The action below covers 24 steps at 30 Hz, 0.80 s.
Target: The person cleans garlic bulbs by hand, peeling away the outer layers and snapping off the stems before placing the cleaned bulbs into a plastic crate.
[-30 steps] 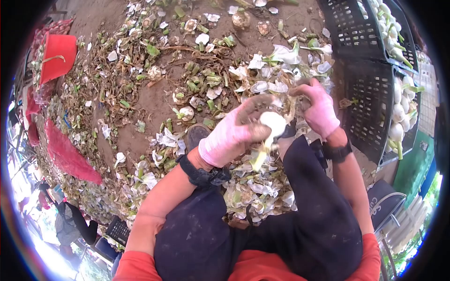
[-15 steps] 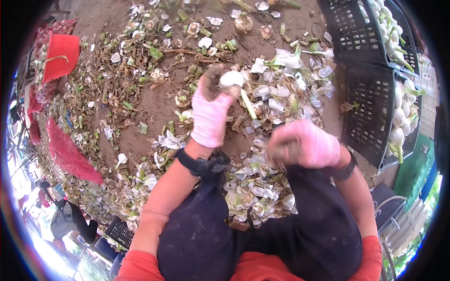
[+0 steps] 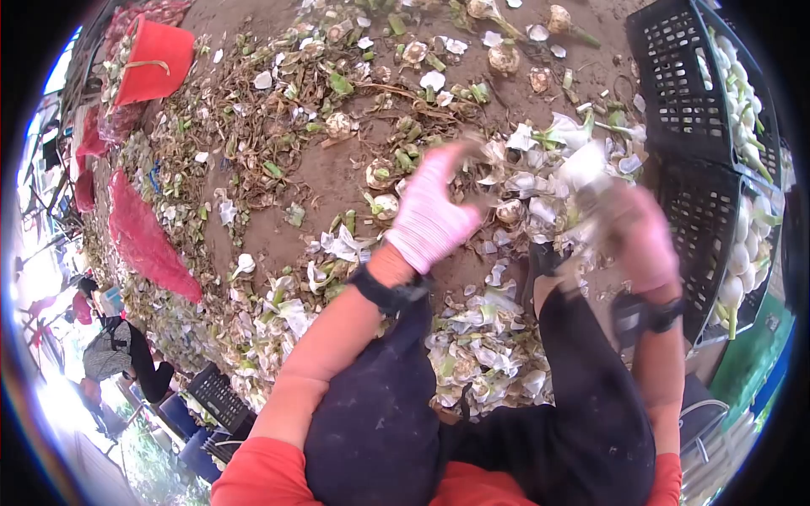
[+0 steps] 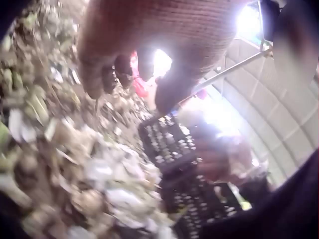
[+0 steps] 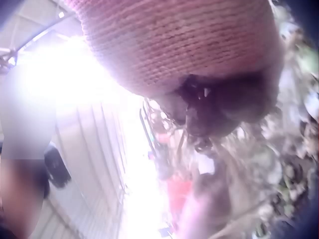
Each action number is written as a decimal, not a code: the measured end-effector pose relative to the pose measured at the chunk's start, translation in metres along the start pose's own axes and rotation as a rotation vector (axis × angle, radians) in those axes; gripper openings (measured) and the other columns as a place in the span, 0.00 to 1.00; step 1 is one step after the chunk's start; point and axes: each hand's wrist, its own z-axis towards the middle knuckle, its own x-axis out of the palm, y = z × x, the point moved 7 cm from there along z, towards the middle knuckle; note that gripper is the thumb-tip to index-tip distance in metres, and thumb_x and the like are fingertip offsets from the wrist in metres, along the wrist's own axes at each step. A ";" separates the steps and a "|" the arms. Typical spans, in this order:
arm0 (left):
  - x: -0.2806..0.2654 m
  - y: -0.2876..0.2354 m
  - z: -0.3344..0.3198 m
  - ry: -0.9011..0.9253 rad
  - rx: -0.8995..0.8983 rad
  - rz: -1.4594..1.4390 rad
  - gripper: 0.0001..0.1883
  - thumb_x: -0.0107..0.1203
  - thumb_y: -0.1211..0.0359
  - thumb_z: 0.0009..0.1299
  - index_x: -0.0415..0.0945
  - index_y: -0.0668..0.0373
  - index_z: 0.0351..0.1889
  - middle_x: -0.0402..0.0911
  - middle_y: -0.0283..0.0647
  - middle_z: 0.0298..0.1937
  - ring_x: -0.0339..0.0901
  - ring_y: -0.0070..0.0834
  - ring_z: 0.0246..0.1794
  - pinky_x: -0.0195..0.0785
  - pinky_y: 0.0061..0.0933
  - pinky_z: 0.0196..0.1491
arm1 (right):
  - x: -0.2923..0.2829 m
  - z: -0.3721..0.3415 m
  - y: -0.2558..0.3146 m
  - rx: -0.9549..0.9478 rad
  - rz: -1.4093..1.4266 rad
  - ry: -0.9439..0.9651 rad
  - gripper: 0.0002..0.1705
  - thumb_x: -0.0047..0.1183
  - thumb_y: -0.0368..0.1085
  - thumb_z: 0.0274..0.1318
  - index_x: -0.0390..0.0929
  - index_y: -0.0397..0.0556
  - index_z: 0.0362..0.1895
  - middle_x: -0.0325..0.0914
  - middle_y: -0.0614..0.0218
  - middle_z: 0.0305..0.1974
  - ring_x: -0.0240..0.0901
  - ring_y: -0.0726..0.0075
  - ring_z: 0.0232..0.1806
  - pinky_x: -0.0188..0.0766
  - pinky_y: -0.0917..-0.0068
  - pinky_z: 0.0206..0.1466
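Note:
Fingers apart and empty, the pink-gloved left hand (image 3: 434, 207) is over the littered ground in the head view; its fingers also show in the left wrist view. The right hand (image 3: 637, 236), blurred by motion, is near the black crates. Its curled fingers grip a garlic plant, whose white part (image 3: 584, 164) is at the fingertips and whose dry strands (image 3: 580, 257) hang below. In the right wrist view the curled right hand (image 5: 199, 64) hides most of what it grips.
Black crates (image 3: 696, 202) of white bulbs (image 3: 742, 253) stand at the right. Peels and cut stalks (image 3: 489, 337) cover the ground between the knees. A red bucket (image 3: 156, 63) and red netting (image 3: 148, 236) are at the left.
The white bulb that was in the left hand is no longer there, and that hand's fingers have spread. The right hand has moved from beside the knee towards the crates. The head view has shifted.

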 end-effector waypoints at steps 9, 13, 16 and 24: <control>-0.083 0.092 -0.010 -0.225 -0.298 0.666 0.19 0.62 0.73 0.57 0.79 0.52 0.49 0.78 0.44 0.45 0.76 0.43 0.47 0.71 0.39 0.52 | -0.060 0.001 0.058 -0.396 0.251 -0.003 0.13 0.43 0.33 0.68 0.72 0.50 0.53 0.74 0.73 0.51 0.72 0.80 0.52 0.69 0.82 0.51; -0.042 0.039 0.002 -0.116 -0.076 0.152 0.17 0.59 0.77 0.63 0.76 0.62 0.51 0.81 0.39 0.43 0.78 0.24 0.45 0.70 0.24 0.51 | 0.022 0.004 0.020 -0.084 -0.345 -0.054 0.12 0.56 0.37 0.60 0.79 0.43 0.44 0.79 0.69 0.30 0.73 0.79 0.31 0.67 0.82 0.32; -0.007 -0.008 0.005 0.071 -0.115 0.005 0.15 0.60 0.76 0.64 0.75 0.64 0.48 0.80 0.35 0.43 0.75 0.18 0.44 0.69 0.23 0.51 | 0.065 0.005 0.021 -0.384 -0.686 0.020 0.19 0.66 0.41 0.48 0.80 0.45 0.43 0.76 0.60 0.33 0.75 0.59 0.35 0.72 0.66 0.39; 0.045 -0.021 0.001 0.250 -0.339 -0.292 0.12 0.62 0.75 0.63 0.75 0.65 0.44 0.81 0.36 0.38 0.77 0.19 0.40 0.72 0.22 0.46 | 0.081 0.006 0.011 -0.416 -0.780 0.097 0.24 0.67 0.43 0.47 0.76 0.41 0.45 0.77 0.59 0.34 0.77 0.54 0.39 0.73 0.63 0.44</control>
